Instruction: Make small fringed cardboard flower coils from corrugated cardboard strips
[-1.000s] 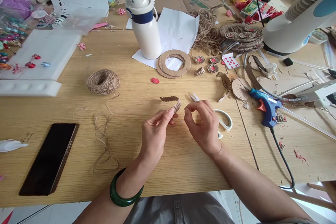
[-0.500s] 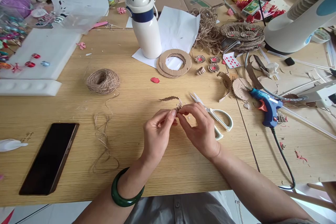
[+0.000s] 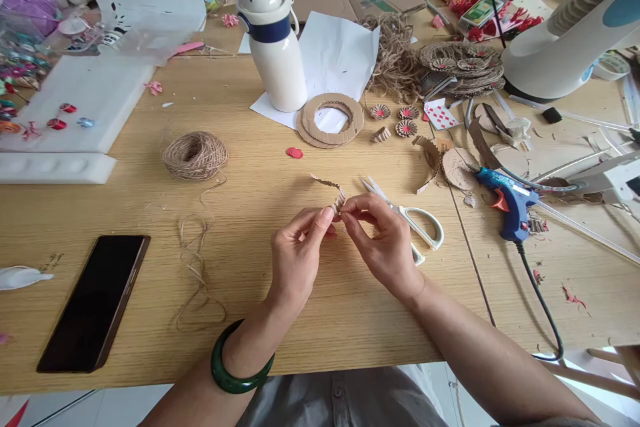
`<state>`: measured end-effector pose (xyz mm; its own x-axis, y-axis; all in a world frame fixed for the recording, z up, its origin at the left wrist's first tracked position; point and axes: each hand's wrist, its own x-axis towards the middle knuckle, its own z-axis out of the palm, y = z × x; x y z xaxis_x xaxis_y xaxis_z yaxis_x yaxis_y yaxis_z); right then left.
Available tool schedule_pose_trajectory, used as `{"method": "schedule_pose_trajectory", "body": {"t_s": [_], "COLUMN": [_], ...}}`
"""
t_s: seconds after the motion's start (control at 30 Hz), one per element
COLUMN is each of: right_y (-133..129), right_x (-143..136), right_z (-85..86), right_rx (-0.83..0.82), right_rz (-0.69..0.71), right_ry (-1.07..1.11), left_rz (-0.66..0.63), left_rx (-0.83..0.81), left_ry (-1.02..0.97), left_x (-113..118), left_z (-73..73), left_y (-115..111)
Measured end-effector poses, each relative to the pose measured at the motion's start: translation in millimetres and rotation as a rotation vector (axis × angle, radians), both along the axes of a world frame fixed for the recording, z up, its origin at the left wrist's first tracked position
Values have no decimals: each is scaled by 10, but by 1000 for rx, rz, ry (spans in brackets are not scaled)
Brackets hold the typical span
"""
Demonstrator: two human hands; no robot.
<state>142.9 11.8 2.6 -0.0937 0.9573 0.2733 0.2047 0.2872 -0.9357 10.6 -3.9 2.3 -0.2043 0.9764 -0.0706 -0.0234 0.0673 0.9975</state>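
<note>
A narrow corrugated cardboard strip (image 3: 339, 196) is pinched between the fingertips of my left hand (image 3: 299, 255) and my right hand (image 3: 384, 240). Its free end curls up and away to the left above the fingers. Both hands are closed on it, their tips nearly touching. White-handled scissors (image 3: 425, 225) lie partly behind my right hand, blades pointing up and left. Beyond the hands, small red discs (image 3: 295, 153) rest on the wood, with cardboard rings (image 3: 310, 121) behind them. Several rolled cardboard rosettes with red centres (image 3: 407, 128) sit farther right.
At the left are a twine coil (image 3: 195, 155) and a phone (image 3: 93, 303). A white bottle (image 3: 277, 57) stands behind the rings. A blue glue gun (image 3: 515, 208) with a trailing cord lies right, near a white appliance (image 3: 545, 67).
The strip's free end has lifted and swung slightly to the right. The fingers of my right hand have curled in more, and both hands have shifted only slightly.
</note>
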Motion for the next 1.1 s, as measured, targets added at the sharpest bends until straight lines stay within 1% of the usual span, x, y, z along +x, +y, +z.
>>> {"method": "schedule_pose_trajectory", "body": {"t_s": [0.13, 0.3, 0.43, 0.57, 0.7, 0.77, 0.83, 0.9, 0.97, 1.03, 1.1], "right_y": [-2, -2, 7, 4, -7, -1, 20, 45, 61, 58, 39], "right_x": [-9, -13, -17, -22, -3, 18, 39, 53, 55, 46, 33], "right_z": [-3, 12, 17, 38, 76, 81, 69, 45, 23, 13, 17], "right_rx": [38, 57, 128, 185, 192, 129, 18, -80, -134, -114, -29], "right_rz": [-13, -26, -42, -34, -38, -91, -145, -157, -142, -130, -119], "right_ry": [-39, -87, -180, -229, -196, -182, -159, -107, -38, 1, -19], "left_rz": [4, -22, -38, -28, 1, 34, 68, 83, 83, 87, 98], "left_rx": [66, 202, 230, 177, 34, -37, -86, -102, -100, -93, -79], "left_ry": [49, 181, 225, 191, 35, -49, -131, -200, -238, -238, -201], "left_x": [-8, -6, 11, 16, 0, -9, -14, -13, -12, -12, -14], "left_z": [-6, -23, -21, -19, -37, -42, -37, -23, -8, -1, 0], "left_y": [-13, -39, -50, -45, -10, 16, 39, 53, 57, 54, 46]}}
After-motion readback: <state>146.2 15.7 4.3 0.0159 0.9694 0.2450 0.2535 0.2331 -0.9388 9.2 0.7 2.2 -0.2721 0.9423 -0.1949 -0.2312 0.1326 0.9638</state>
